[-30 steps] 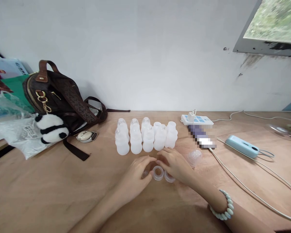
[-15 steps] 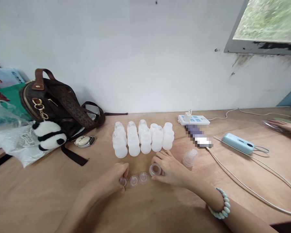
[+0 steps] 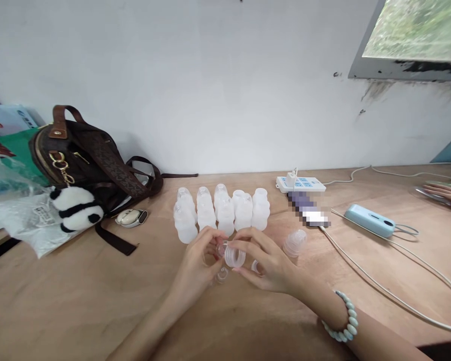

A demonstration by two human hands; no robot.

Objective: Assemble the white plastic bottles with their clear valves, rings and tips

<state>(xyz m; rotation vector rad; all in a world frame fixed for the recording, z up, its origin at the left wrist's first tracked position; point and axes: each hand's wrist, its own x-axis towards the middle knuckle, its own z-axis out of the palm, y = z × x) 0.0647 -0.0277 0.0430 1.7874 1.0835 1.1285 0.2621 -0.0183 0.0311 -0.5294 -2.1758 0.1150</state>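
Note:
My left hand (image 3: 199, 263) pinches a small clear bottle nipple (image 3: 222, 247) between thumb and fingers. Right beside it, my right hand (image 3: 270, 263) grips a clear threaded ring (image 3: 235, 256), its open side turned toward me. The two pieces are close together, but whether they touch I cannot tell. Below the hands another clear nipple (image 3: 221, 275) lies on the table, and a second ring (image 3: 255, 266) is partly hidden by my right fingers. Just behind stand several frosted white baby bottles (image 3: 225, 218) in rows, some with clear domed tops.
Stacked clear caps (image 3: 295, 243) stand right of my right hand. Farther right are a power strip (image 3: 301, 184), a phone (image 3: 306, 208), a light blue device (image 3: 369, 220) and a white cable. At left sit a backpack (image 3: 97, 160), panda plush (image 3: 77, 209) and mouse (image 3: 128, 217). Another person's hand (image 3: 445, 190) rests far right.
My left hand has picked up a nipple from the table row and moved right and up. My right hand has lifted the ring and tilted it, bringing both hands together.

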